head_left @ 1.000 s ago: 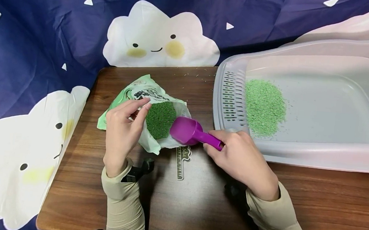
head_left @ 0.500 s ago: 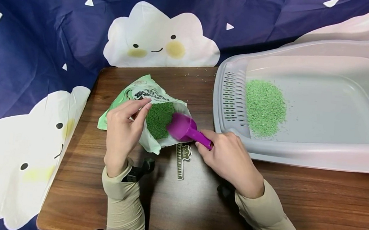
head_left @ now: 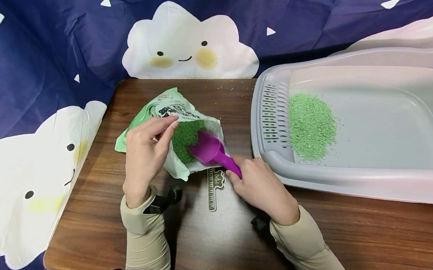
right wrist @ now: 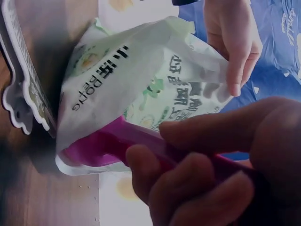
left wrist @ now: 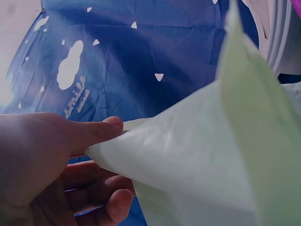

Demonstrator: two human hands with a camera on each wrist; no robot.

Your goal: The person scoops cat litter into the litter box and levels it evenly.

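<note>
A green and white plastic bag (head_left: 178, 106) lies on the table with its mouth facing right, green pellets (head_left: 185, 139) inside. My left hand (head_left: 147, 148) pinches the bag's upper edge between thumb and fingers; the left wrist view shows the pale bag film (left wrist: 178, 150) drawn taut from that pinch. In my right hand (head_left: 264, 185) is the handle of a purple scoop (head_left: 208, 149), fingers curled round it. The scoop's bowl is within the bag mouth, its front edge against the pellets. In the right wrist view the bag wall partly hides the purple bowl (right wrist: 96, 143).
A grey litter box (head_left: 366, 176) stands on the right, with a heap of green pellets (head_left: 311, 127) at its left end beside a slotted ledge. A ruler-like flat piece (head_left: 213, 192) lies in front of the bag. Loose bits dot the wooden table (head_left: 207, 248) near its back edge.
My right hand has moved left with the scoop, bringing its bowl from the bag's mouth edge in against the pellets. My left hand keeps its pinch in place.
</note>
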